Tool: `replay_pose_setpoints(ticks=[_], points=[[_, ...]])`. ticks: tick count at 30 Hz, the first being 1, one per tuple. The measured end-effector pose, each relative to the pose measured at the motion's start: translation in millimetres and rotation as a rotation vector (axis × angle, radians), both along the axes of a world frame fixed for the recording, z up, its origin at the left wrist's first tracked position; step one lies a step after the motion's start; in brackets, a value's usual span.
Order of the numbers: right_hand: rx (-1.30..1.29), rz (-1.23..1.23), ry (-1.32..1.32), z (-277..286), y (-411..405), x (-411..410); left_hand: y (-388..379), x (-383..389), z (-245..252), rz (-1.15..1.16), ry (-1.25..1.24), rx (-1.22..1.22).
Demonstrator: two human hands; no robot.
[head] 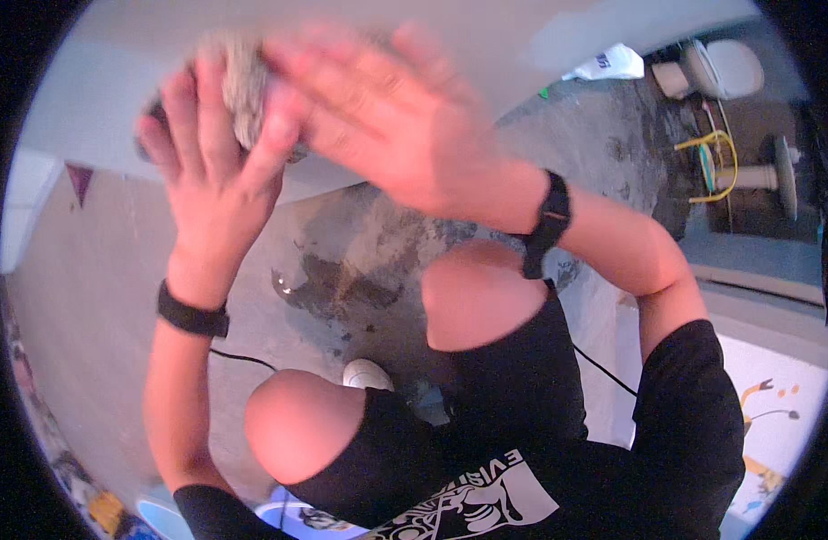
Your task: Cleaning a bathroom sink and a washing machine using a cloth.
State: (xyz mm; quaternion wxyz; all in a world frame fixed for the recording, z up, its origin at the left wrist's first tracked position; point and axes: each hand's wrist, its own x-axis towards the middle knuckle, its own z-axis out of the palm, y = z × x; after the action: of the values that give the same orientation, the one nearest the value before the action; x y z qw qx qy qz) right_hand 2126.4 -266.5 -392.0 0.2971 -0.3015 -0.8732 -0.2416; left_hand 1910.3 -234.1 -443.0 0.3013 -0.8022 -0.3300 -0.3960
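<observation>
My left hand (214,138) is at the upper left, its fingers spread over a beige-grey object with a rough surface (246,94). A dark edge (149,125) shows beyond those fingers. My right hand (393,111) is blurred and lies nearly flat, fingers stretched toward the same object and meeting its right side. Whether anything sits under the right palm is hidden. Both hands are raised in front of a pale surface, above my bent knees. Blur keeps me from telling exactly what the object is.
Wet patches (339,283) darken the concrete floor. A white shoe (366,373) shows between my knees, with a black cable (245,358) nearby. At right are a toilet (724,69), a yellow frame (732,162), a pedestal basin (758,177) and a white bag (609,64). Blue tubs (272,509) stand at the bottom.
</observation>
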Motion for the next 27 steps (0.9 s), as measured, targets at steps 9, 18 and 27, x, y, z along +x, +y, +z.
replay_pose_setpoints(ticks=[9, 18, 27], points=[[0.298, -0.063, 0.075, -40, 19, 102, 12, 88, 13, -0.091, 0.338, 0.020], [-0.218, -0.100, -0.070, -254, 9, 124, -2, 97, -220, -0.012, 0.536, -0.568], [0.130, -0.136, 0.479, -130, 62, 154, 47, 185, -35, -0.013, 0.422, -0.026]])
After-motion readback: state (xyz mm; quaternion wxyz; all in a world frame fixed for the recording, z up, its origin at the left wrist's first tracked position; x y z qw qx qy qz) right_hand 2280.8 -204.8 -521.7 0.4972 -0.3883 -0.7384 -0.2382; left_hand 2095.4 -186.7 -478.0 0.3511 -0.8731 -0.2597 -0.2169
